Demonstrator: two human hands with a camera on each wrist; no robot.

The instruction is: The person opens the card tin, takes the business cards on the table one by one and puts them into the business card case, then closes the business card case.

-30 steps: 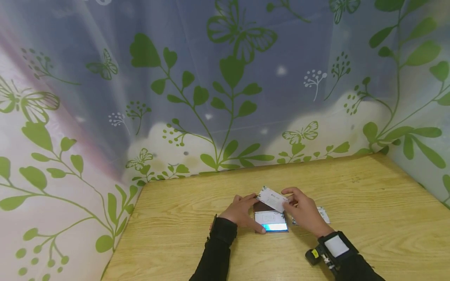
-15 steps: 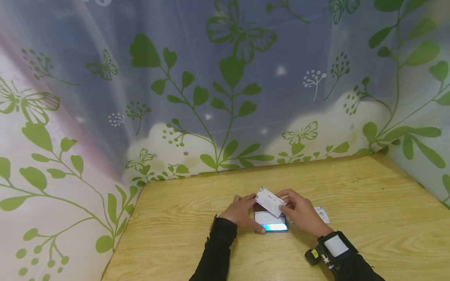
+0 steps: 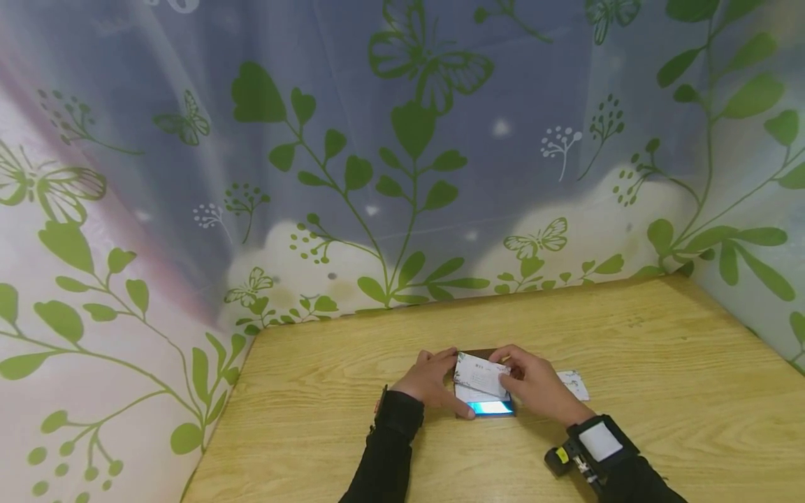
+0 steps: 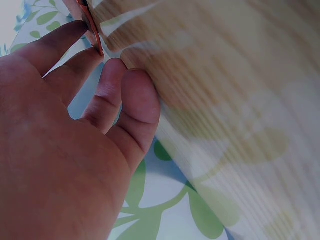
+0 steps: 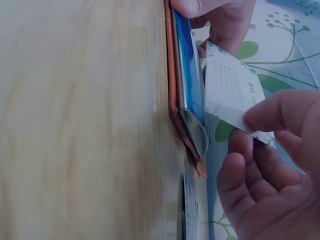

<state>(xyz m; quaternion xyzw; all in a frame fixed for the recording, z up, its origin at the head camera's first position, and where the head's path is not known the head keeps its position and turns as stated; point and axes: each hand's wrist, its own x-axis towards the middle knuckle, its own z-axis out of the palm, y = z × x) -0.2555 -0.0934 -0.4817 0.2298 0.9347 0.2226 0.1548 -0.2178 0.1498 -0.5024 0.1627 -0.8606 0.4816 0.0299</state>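
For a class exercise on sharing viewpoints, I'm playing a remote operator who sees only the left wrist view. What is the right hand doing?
Observer: The right hand pinches a white rectangular card with green leafy print.
Operator: I see the left hand touching a thin reddish-brown edge. What does that belong to?
Observer: A flat, brown, leather-like rectangular holder with a shiny blue strip along its near side.
Operator: Is the card lying flat on it?
Observer: No, the right wrist view shows the card tilted, its pinched end raised off the holder; I can't tell whether its lower edge touches.
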